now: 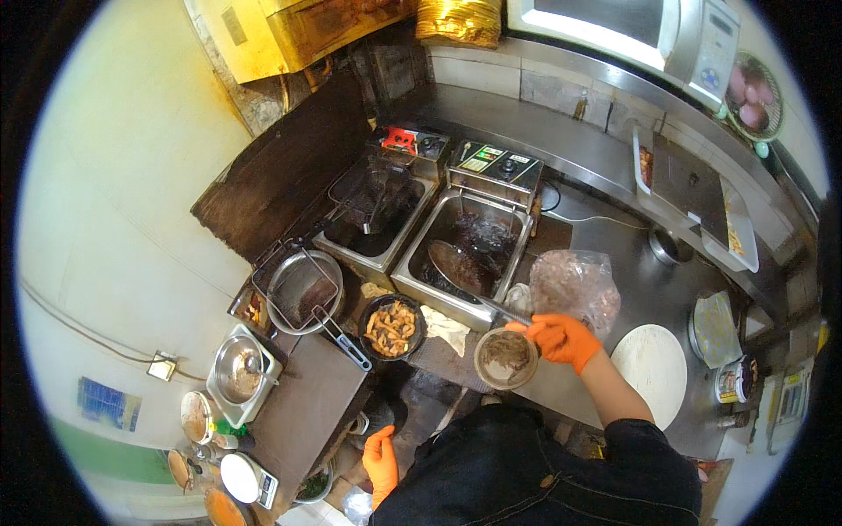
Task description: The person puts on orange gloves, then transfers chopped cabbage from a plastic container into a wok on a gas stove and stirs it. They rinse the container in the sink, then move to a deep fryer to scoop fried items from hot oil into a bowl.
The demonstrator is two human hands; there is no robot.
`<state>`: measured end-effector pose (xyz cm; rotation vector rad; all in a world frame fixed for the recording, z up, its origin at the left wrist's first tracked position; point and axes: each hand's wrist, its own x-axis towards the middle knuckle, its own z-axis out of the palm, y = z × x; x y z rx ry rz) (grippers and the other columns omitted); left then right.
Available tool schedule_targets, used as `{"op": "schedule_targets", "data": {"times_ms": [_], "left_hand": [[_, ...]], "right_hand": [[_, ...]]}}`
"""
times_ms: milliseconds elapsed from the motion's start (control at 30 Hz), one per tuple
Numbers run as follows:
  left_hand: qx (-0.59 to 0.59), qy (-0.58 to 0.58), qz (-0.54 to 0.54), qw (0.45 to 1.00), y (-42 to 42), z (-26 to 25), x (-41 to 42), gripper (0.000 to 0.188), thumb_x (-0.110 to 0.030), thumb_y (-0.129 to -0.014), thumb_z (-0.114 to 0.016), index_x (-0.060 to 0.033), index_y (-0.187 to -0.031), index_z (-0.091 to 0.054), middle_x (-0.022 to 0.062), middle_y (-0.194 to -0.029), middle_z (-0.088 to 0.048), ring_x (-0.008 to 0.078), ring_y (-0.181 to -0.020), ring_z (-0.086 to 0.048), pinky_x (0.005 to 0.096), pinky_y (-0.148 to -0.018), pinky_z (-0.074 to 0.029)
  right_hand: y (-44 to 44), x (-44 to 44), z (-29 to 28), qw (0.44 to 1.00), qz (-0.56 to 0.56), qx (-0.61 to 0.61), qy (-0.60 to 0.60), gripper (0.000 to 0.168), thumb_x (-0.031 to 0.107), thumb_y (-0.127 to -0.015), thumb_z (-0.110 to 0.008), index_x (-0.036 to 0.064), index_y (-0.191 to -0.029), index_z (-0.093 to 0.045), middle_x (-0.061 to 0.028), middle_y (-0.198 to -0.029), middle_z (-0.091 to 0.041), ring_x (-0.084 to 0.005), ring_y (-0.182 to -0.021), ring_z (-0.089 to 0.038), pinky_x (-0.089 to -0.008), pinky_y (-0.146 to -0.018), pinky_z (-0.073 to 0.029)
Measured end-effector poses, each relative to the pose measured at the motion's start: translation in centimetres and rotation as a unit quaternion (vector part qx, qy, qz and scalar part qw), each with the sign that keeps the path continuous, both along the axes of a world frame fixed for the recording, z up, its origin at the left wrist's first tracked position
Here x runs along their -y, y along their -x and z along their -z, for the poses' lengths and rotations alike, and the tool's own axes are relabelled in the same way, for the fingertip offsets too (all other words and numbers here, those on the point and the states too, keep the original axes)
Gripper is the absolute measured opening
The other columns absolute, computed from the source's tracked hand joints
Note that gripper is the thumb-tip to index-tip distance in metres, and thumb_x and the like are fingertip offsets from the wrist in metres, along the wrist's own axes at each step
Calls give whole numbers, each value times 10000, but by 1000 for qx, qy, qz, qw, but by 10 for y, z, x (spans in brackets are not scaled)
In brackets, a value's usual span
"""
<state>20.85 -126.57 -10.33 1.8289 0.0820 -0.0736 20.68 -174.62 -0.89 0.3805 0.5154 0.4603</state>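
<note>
My right hand point(562, 340), in an orange glove, grips the handle of a metal skimmer point(454, 263). The skimmer's round head is in the dark oil of the right fryer tank point(515, 273), where the oil is bubbling. Just below that hand stands a round tub point(506, 358) holding a greyish-brown mass. A clear plastic bag point(575, 286) with pinkish contents lies behind the hand. Lower down, my left hand point(381, 463), also gloved in orange, hangs beside the dark jacket with loosely bent fingers and nothing visible in it. Browned fried strips point(391, 327) fill a black bowl in front of the fryer.
A wire fry basket point(368, 191) hangs over the left tank; another basket point(296, 283) rests across a metal pot. A cream cloth point(444, 329) lies beside the bowl. Right: a round white board point(651, 375). Left: a steel bowl point(238, 368) with a ladle and a scale point(248, 478).
</note>
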Motion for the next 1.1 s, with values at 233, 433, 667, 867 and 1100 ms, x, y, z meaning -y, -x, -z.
{"op": "schedule_targets", "data": {"times_ms": [233,433,667,867,1100], "left_hand": [[21,-68,47,996,-6,-30,14,215,18,-950,-559,15,-1075,-734,112,-1064,-734,211,-1042,-667,329,-976,-492],[6,-14,17,1000,5,-9,4,215,15,-952,-557,19,-1076,-733,108,-1080,-731,204,-1046,-662,325,-975,-491],[-10,-8,9,1000,8,-9,1,224,16,-967,-541,14,-1103,-719,103,-1097,-720,196,-1044,-654,318,-966,-494],[-29,54,-10,998,12,0,1,228,15,-960,-544,15,-1097,-727,99,-1081,-720,188,-1019,-651,316,-950,-496],[-32,37,15,999,6,1,3,233,17,-960,-547,2,-1091,-739,98,-1071,-724,184,-1021,-650,307,-947,-492]], "right_hand": [[-48,5,25,842,-18,60,536,383,216,-1016,-533,10,-1338,-537,20,-723,-510,-46,-491,-439,-205,-402,-351],[-48,-16,64,369,-104,61,922,463,226,-990,-536,18,-1402,-498,-92,-813,-642,-199,-629,-608,-366,-569,-490],[-33,-34,59,377,-141,70,913,410,263,-990,-517,34,-1329,-552,-186,-893,-672,-320,-659,-629,-479,-608,-490],[-7,-13,3,834,-127,94,529,416,222,-1036,-524,70,-1421,-490,28,-755,-477,-41,-493,-365,-202,-421,-309],[-4,3,12,1000,-2,2,-18,567,185,-1040,-547,35,-1533,-310,24,-752,-445,-17,-480,-349,-172,-377,-256]]}}
